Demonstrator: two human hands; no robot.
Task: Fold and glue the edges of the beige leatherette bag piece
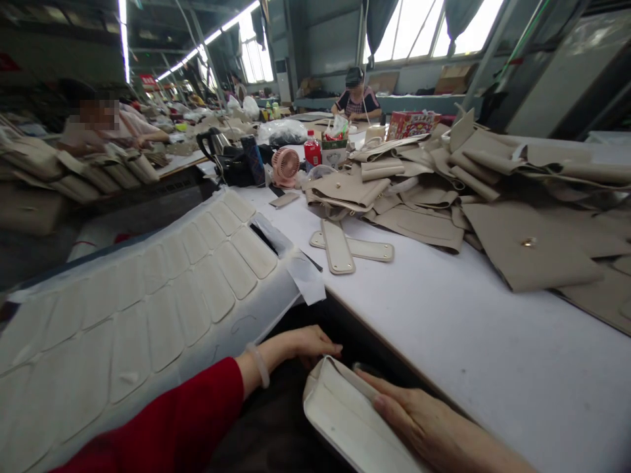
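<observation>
We saw a cream-white folded leather panel with a stitched rim (pixel 340 420) held low in front of us, and we place everything else from it. The right hand (pixel 419 417) lay flat on the panel's right side, fingers stretched out and pressed together, their tips towards its far corner. The left hand (pixel 308 343), coming out of a red sleeve (pixel 172 427) with a pale bangle (pixel 259 364) at the wrist, reached over the panel's far edge with its fingers close together and bent down onto that edge; we could not tell whether it pinched the panel or only touched it.

Just right of the panel ran the near edge of the white tabletop (pixel 493 355). Left of the panel lay a large white sheet bearing rows of cream oblong pads (pixel 162 295). Beyond the panel, on the tabletop, two beige riveted leather strips (pixel 336 246) lay crossed. Further beyond and to the right of the panel sprawled a heap of beige leather pieces (pixel 493 190). Well beyond the panel stood a small pink fan (pixel 286 164) and a red-labelled bottle (pixel 312 150).
</observation>
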